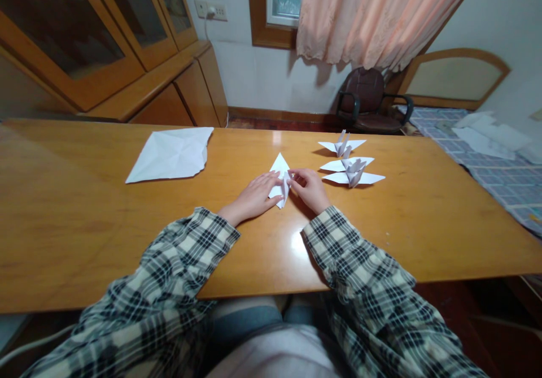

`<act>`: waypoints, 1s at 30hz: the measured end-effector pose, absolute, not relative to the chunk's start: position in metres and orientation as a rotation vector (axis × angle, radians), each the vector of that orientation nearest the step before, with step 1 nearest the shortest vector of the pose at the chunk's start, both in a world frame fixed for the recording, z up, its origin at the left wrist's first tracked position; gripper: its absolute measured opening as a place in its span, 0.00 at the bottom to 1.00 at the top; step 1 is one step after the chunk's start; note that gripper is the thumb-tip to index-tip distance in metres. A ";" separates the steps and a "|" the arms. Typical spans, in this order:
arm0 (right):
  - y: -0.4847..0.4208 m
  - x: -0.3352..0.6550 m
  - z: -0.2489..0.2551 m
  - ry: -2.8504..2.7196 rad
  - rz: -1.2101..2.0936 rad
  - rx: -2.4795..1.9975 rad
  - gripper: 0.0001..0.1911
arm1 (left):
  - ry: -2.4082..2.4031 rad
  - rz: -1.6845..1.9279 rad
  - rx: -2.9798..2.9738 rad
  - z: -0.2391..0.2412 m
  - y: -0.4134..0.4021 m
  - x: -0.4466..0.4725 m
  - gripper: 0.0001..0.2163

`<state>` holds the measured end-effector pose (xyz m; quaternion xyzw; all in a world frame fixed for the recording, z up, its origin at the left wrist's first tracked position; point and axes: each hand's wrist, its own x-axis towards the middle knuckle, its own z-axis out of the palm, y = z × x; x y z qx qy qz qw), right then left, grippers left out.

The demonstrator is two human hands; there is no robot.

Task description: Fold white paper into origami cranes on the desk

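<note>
- Paper: a white, part-folded piece with a pointed tip. It is lying at the middle of the surface, tip facing away from the person and directly between the two hands. It is sitting close in, seemingly so that both hands can be working on it at once.
- Left hand: it is lying flat, grip wide, with the fingers stretching over the paper's lower left part. It appears to be pinning the piece down against sliding.
- Right hand: the grip is narrow, with the fingertips curling in and pinching the paper's right edge, apparently holding a flap or crease there.
- Far crane, middle crane, near crane: these folded white figures are standing in a short row just right of the right hand, wings spreading. They are likely being kept clear of the folding spot.
- Sheet: creased and opened flat, it is lying well apart to the left and touching nothing.
- Chair: it is standing beyond the surface, under the curtain.
</note>
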<state>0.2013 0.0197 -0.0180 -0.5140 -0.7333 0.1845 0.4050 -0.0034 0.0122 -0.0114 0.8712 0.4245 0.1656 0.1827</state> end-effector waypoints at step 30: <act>0.011 0.196 -0.010 -2.109 0.356 -1.562 0.12 | 1.242 0.415 2.519 -0.013 0.009 -0.002 0.25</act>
